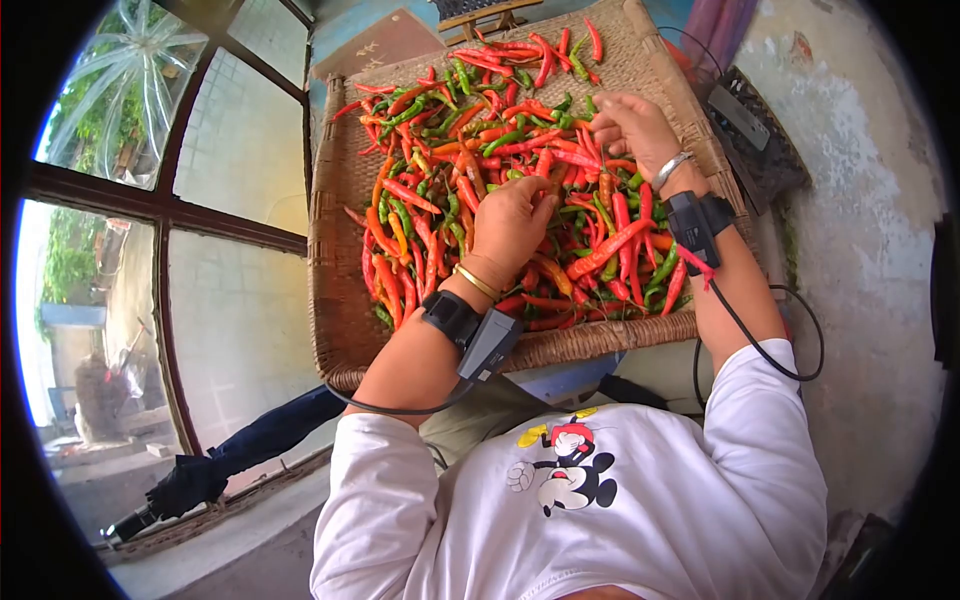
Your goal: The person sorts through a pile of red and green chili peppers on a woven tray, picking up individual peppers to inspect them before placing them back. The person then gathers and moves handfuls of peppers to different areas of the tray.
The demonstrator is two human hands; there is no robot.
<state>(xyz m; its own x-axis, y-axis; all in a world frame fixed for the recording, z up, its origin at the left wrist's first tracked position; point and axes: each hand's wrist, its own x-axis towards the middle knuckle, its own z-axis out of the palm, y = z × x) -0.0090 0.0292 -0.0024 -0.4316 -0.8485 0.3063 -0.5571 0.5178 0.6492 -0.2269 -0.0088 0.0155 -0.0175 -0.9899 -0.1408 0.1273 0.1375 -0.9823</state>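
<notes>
A wide woven basket tray (pixel 575 345) holds a thick layer of chili peppers (pixel 610 250), mostly red, with green and orange ones mixed in. My left hand (pixel 512 222), a gold bangle at its wrist, is down among the peppers near the middle of the tray. Its fingers are bent and closed, and the fingertips are hidden. Over the right part of the pile is my right hand (pixel 637 130), with a silver bangle. Its fingers curl in toward the thumb; whatever lies between them is too small to make out.
Black devices (pixel 487 345) with cables are strapped to both forearms. A dark folded umbrella (pixel 245 445) leans by the framed window (pixel 240 150) at left. Beyond the tray's right edge are a black object (pixel 755 130) and a worn wall (pixel 850 190). A small wooden stool (pixel 485 15) stands behind.
</notes>
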